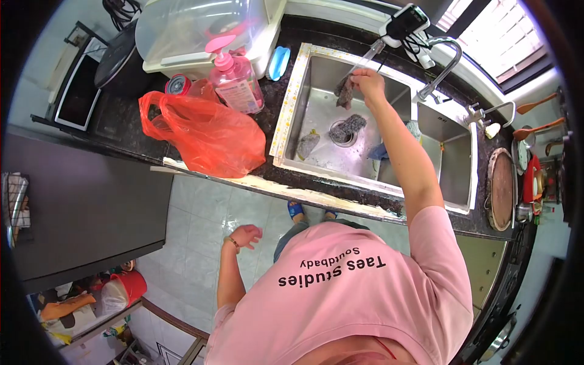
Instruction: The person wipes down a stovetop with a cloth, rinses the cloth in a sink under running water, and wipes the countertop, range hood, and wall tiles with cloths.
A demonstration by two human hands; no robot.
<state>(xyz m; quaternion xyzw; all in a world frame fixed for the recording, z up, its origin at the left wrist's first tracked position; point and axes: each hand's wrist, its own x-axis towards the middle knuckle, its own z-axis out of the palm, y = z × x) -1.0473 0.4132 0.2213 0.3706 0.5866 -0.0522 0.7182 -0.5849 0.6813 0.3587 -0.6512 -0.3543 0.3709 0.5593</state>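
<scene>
right hand (pixel 367 84): pinching grey cloth (pixel 344 95) | cloth: hanging just below it, over sink (pixel 323 108) | left hand (pixel 246 236): empty, loosely curled

The held cloth (pixel 344 91) is grey-brown, the loose cloth (pixel 349 126) mottled dark grey. The sink (pixel 322 109) is silver, with a white strip (pixel 288 109) of small yellow-orange flowers down its left edge. The counter (pixel 131 137) is black, cream along its front edge. Near that edge lies a red-orange bag (pixel 213 139); behind it, a pink bottle (pixel 236 88). The board (pixel 501 191) near the right edge is brown. The shirt (pixel 340 304) is pink, lettered in black.
</scene>
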